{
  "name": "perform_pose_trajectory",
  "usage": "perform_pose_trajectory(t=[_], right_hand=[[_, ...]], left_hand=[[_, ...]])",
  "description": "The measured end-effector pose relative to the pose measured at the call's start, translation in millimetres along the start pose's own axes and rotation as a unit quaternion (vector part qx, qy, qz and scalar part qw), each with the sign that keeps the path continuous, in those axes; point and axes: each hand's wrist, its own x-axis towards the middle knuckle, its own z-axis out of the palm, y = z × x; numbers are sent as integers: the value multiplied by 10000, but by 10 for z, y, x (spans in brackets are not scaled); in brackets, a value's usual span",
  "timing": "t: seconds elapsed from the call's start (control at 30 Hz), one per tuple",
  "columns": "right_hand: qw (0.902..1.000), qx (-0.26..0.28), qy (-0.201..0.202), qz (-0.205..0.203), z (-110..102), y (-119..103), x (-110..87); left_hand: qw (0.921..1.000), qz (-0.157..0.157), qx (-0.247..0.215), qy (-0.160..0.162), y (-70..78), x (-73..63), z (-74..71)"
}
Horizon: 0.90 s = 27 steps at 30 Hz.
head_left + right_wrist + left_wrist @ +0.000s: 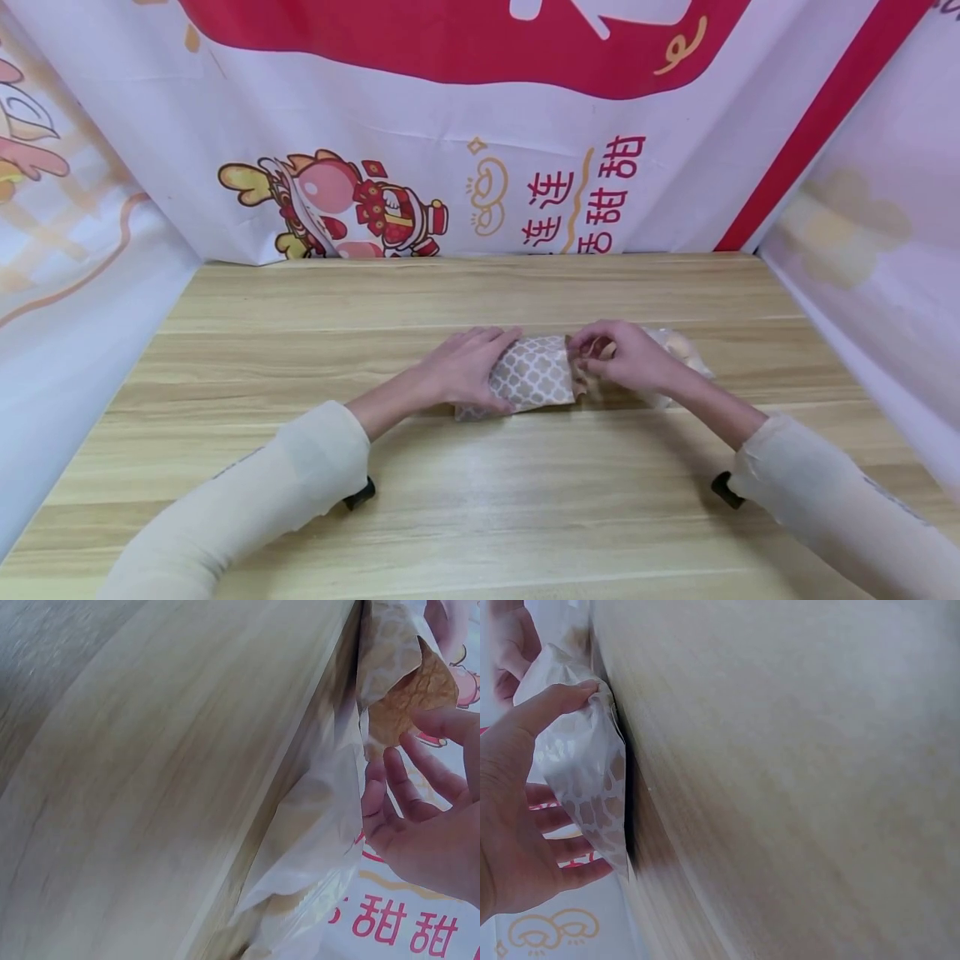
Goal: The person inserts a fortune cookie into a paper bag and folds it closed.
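A paper bag (531, 371) with a white and beige lattice print lies on its side on the wooden table. My left hand (471, 367) grips its left part, thumb on the near side and fingers spread along the far side, as the left wrist view also shows. The bag's mouth faces right, and its crumpled brown inside (405, 705) shows in the right wrist view. At that mouth, my right hand (626, 354) has its thumb and forefinger together on the brown edge, the other fingers loosely bent. A clear plastic bag (693, 358) with pale peach-coloured contents lies beyond this hand.
The wood-grain table (480, 517) extends around the hands. A printed white and red cloth (420, 108) hangs along the back edge, and more cloth (877, 225) closes off the sides.
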Motion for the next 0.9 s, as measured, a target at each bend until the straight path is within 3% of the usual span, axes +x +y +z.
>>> perform_pose_trajectory(t=[0.3,0.7,0.9], right_hand=[[9985,-523,174,69,-131,11,-65],[9981,-551,263,-20,-353,167,-234],[9958,-732,519,-204,-447,210,-293]], left_hand=[[10000,19,83,43,-12,5,-17],[10000,-11,5,-8,-20,-7,-1],[10000,12,-27,-28,-28,-10,-2]])
